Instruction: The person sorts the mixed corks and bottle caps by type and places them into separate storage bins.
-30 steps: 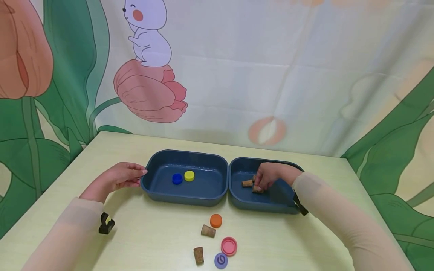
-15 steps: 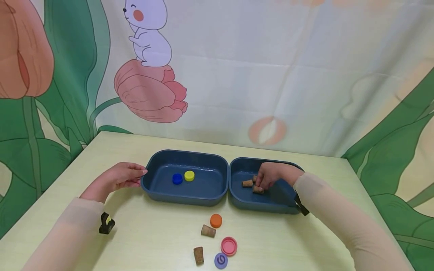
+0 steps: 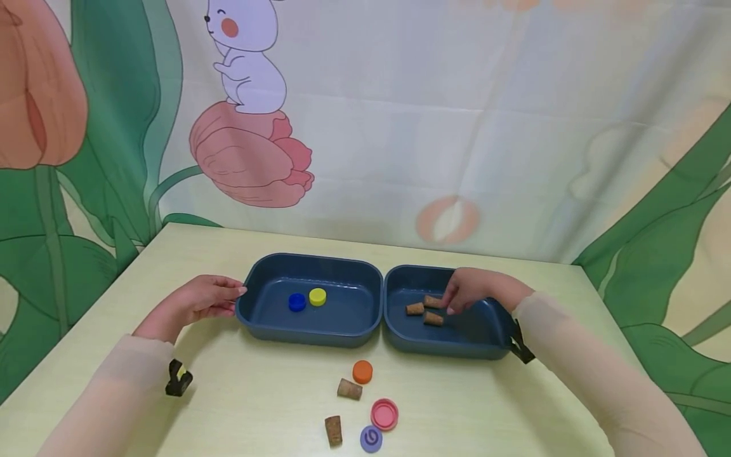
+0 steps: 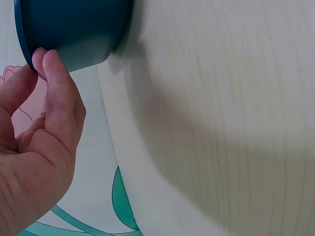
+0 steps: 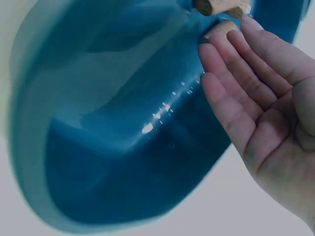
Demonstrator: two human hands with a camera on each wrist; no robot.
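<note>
My left hand [image 3: 210,297] pinches the left end of a dark blue tray [image 3: 311,337] by its rim, thumb against fingers, as the left wrist view shows. In that tray lie a blue bottle cap [image 3: 297,302] and a yellow cap [image 3: 317,296]. Inside the right-hand tray [image 3: 445,347], my right hand [image 3: 473,289] hovers with extended fingers, holding nothing. Three corks lie there: a left one [image 3: 414,309], a front one [image 3: 433,318] and a back one [image 3: 432,302] right at my fingertips. The right wrist view shows a cork [image 5: 204,6] just beyond the fingers.
Before the trays, on the pale table [image 3: 240,406], lie an orange cap [image 3: 362,372], a cork [image 3: 349,389], another cork [image 3: 334,431], a pink cap [image 3: 384,414] and a purple cap [image 3: 371,438]. A printed curtain [image 3: 365,127] hangs behind.
My right hand has let go of the front cork and moved back and to the right, uncovering the back cork. My left hand has stayed on its tray.
</note>
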